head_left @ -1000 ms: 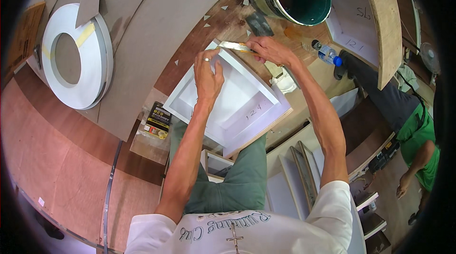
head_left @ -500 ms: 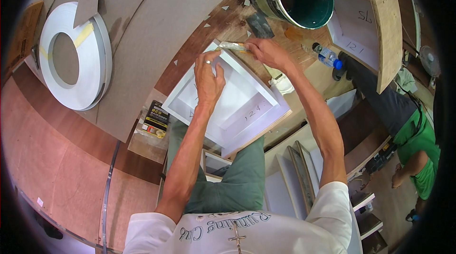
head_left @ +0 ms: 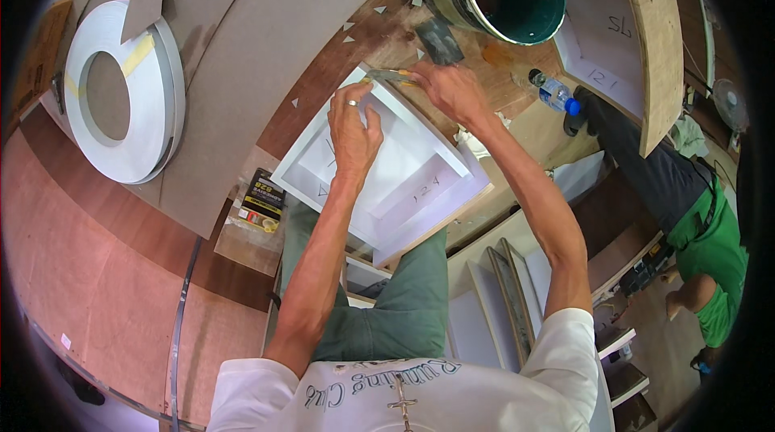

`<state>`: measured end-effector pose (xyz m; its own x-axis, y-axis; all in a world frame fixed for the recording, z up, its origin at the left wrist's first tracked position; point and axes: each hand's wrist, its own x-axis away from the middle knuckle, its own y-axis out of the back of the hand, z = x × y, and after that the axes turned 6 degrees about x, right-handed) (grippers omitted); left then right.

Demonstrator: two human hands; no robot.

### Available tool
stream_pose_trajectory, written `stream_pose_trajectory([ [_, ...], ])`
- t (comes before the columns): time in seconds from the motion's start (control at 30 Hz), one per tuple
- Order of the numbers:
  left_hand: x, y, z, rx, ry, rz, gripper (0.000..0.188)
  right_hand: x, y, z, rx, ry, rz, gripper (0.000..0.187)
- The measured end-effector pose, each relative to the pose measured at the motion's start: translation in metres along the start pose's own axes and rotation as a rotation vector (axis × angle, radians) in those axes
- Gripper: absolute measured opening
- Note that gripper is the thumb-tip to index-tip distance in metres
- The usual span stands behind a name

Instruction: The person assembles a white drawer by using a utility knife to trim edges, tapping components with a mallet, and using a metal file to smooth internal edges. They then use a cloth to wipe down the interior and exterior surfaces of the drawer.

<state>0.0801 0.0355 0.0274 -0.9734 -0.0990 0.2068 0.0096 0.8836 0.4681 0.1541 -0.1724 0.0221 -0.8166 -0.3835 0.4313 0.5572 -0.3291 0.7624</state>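
Observation:
A white drawer box (head_left: 425, 127) with dark handwritten marks inside sits tilted across my lap and the low work surface. My left hand (head_left: 353, 132) reaches over it, with bent fingers gripping the rim at the far corner and the thumb apart. In my right hand (head_left: 450, 93) is a utility knife (head_left: 391, 74), its thin blade pointing left along that same corner, close to my left fingertips. Exactly where the blade touches the edge is too small to tell.
A large roll of white edge banding (head_left: 78, 121) lies at left. Ahead stand a dark green bucket (head_left: 446, 0), a water bottle (head_left: 555, 94) and another drawer box (head_left: 658, 52). A black-yellow package (head_left: 262, 199) is beside my leg. A person in green (head_left: 718, 246) is at right.
The knife has turned in my right hand, so its blade now looks thinner and darker. My right hand has shifted slightly left; the left hand keeps its place on the rim.

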Motion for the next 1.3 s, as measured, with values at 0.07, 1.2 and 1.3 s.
stream_pose_trajectory([
  [0.07,0.001,0.0,0.002,-0.009,0.02,0.0,0.039,0.001,0.005,0.007,0.049,-0.016,0.005,0.033],
  [1.2,0.007,0.001,0.003,-0.007,-0.023,-0.004,0.041,0.025,-0.023,0.025,0.097,-0.136,-0.146,0.03],
  [1.3,0.008,-0.002,0.001,-0.005,-0.011,-0.003,0.042,0.025,-0.023,0.018,-0.088,-0.228,-0.079,0.029],
])
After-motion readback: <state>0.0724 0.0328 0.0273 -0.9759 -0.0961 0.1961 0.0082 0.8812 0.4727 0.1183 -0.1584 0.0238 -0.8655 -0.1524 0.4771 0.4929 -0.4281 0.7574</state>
